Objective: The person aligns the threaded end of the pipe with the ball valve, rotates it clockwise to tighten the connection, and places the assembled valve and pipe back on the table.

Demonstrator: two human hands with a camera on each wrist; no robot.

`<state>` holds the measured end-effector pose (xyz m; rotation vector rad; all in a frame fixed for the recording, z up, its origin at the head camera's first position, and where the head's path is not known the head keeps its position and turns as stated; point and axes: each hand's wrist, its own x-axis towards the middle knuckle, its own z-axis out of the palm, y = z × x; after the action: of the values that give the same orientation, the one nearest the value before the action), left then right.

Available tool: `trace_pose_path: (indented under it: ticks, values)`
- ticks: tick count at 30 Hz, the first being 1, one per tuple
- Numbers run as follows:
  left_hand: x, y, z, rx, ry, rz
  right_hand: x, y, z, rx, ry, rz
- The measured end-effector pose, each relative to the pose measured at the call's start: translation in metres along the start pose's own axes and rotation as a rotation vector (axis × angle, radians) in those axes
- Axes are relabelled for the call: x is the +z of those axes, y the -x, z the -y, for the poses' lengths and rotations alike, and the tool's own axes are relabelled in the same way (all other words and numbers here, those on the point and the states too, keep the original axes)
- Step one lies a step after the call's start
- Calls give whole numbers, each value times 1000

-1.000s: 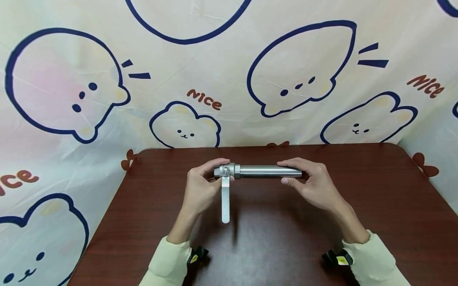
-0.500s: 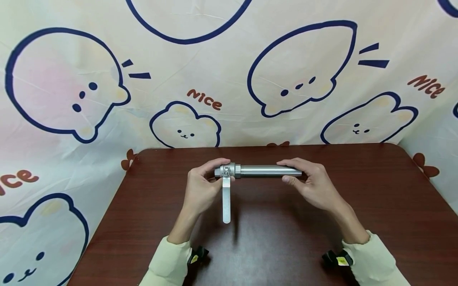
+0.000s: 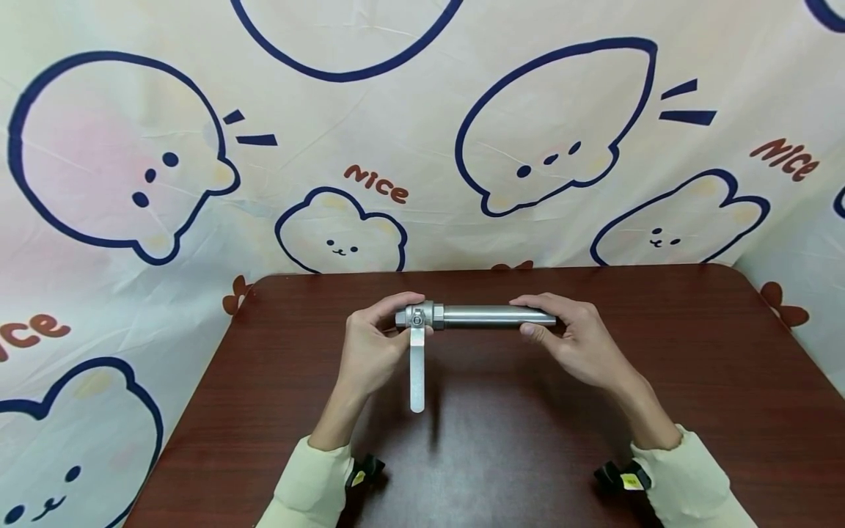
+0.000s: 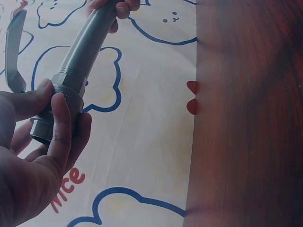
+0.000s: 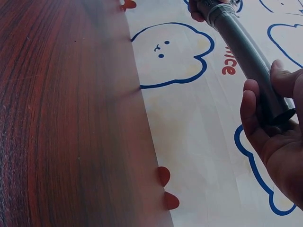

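Note:
A steel ball valve (image 3: 429,313) is joined to a smooth metal pipe (image 3: 488,317), and both hang level above the table. The valve's flat lever handle (image 3: 417,374) points toward the person. My left hand (image 3: 372,345) grips the valve body at its left end, thumb on the near side, as the left wrist view also shows. Around the pipe's right end my right hand (image 3: 584,341) curls its thumb and fingers. In the right wrist view the pipe's open end (image 5: 284,115) shows beside the palm. Some fingers of both hands are hidden behind the metal in the head view.
Below the hands lies a dark brown wooden table (image 3: 297,440) with rounded far corners. A pale cloth (image 3: 429,147) printed with blue-outlined cartoon figures hangs behind it and along the sides. Black wrist-worn devices (image 3: 623,477) sit by both cuffs.

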<state>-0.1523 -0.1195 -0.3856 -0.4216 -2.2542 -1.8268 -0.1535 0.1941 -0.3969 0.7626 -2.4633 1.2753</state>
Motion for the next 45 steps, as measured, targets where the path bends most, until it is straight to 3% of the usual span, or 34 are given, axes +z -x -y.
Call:
trace_pose_path:
  ticks: [11,26,45]
  values:
    - [0,-1,1,11,-25,-11,2,0,-1,45,-19,10]
    - [0,-1,1,-10,-5,-6,2,-1,-3,-25,-35,-66]
    - [0,0,1,6,-6,3,3,0,-1,-36,-16,-77]
